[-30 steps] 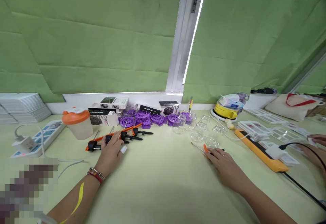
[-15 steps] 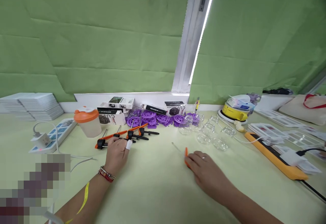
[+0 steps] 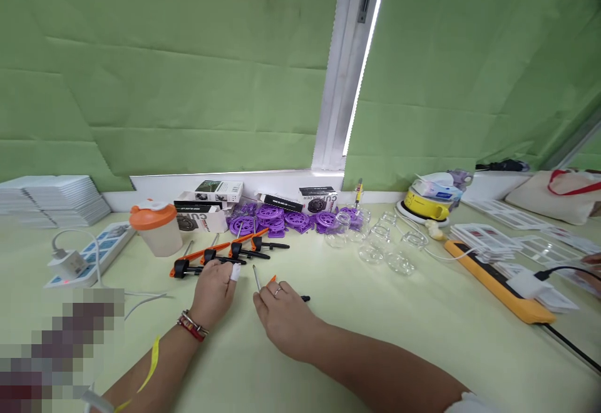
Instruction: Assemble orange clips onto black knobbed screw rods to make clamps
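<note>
A person sits at a pale green table (image 3: 357, 338) with both forearms stretched out over it. The right hand (image 3: 284, 313) lies palm down on the tabletop, its fingers curled over an orange-handled screwdriver (image 3: 263, 280); the metal shaft sticks out past the fingers and the dark end of the handle shows on the other side of the hand. The left hand (image 3: 213, 288), one fingertip wrapped in white tape, rests just beside it with fingers loosely bent, touching the near end of a row of orange and black screwdrivers (image 3: 220, 253) that lie side by side. Whether it grips any of them cannot be told. Behind that row stands a cup with an orange lid (image 3: 153, 228). Further back lie purple plastic wheels (image 3: 282, 219) and small boxes (image 3: 211, 194). To the right are clear glass jars (image 3: 385, 250) and a yellow power strip (image 3: 493, 285).
</note>
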Motion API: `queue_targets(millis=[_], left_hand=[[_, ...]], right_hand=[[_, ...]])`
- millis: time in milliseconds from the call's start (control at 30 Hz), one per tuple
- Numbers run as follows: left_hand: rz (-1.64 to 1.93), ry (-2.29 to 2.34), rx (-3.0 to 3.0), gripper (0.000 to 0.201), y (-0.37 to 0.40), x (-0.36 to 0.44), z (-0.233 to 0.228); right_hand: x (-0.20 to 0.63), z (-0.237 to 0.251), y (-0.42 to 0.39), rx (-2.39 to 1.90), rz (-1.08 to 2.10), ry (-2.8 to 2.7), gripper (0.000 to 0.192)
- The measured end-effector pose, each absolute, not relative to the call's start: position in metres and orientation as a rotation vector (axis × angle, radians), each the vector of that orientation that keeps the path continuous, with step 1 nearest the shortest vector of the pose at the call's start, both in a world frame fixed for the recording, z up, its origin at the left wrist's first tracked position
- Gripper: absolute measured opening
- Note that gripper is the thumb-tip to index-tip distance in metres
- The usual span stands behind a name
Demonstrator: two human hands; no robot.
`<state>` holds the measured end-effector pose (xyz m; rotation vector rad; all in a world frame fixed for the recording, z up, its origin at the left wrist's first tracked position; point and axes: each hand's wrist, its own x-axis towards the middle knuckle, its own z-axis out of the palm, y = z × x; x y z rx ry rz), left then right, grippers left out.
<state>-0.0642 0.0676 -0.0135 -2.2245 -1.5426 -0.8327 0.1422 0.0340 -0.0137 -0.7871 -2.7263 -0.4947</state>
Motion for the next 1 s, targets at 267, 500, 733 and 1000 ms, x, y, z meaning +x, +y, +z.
queue_targets(millis=[267, 500, 733, 1000], left_hand=[[-0.991, -1.772, -2.444, 0.031, 0.060, -0.057, -0.023], [-0.606, -1.647, -2.925, 0.052, 0.045, -0.039, -0.014], [-0.415, -1.757, -2.868, 0.069, 0.045, -0.022, -0.007], [-0.621, -1.589, -2.958, 0.048, 0.060, -0.023, -0.017]], right_hand=[[0.144, -0.016, 0.045, -0.814, -0.316, -2.677, 0.051], [0.214, 0.001, 0.090, -1.101, -0.124, -1.732, 0.045], [0.269, -0.035, 0.147, -1.511, 0.164, -1.322, 0.086], [0.261, -0.044, 0.162, -1.705, 0.224, -1.355, 0.086]])
